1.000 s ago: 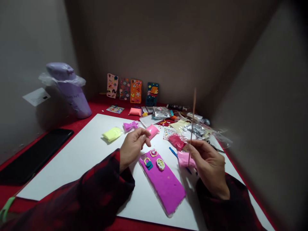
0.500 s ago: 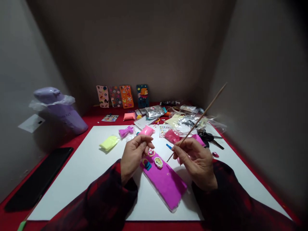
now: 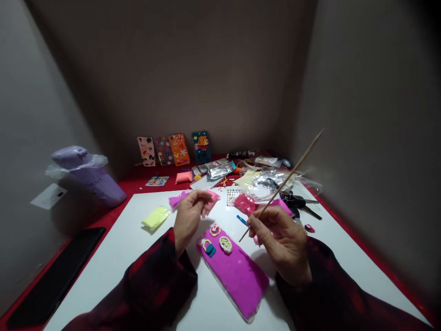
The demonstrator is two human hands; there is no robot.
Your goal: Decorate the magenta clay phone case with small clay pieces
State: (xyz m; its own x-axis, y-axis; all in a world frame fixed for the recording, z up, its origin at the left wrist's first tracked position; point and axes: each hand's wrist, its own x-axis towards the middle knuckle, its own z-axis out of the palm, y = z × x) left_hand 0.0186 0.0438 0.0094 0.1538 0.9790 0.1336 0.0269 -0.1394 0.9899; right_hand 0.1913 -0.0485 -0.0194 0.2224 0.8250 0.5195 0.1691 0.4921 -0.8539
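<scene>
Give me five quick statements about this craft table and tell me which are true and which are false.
1. The right hand holds a wooden stick. True.
2. The pink phone case lies on the white sheet. True.
3. The yellow clay packet lies right of the case. False: it lies to the left.
4. The left hand rests flat on the black slab. False: it is beside a pink packet, far from the slab.
5. Four decorated cases lean at the back wall. True.
</scene>
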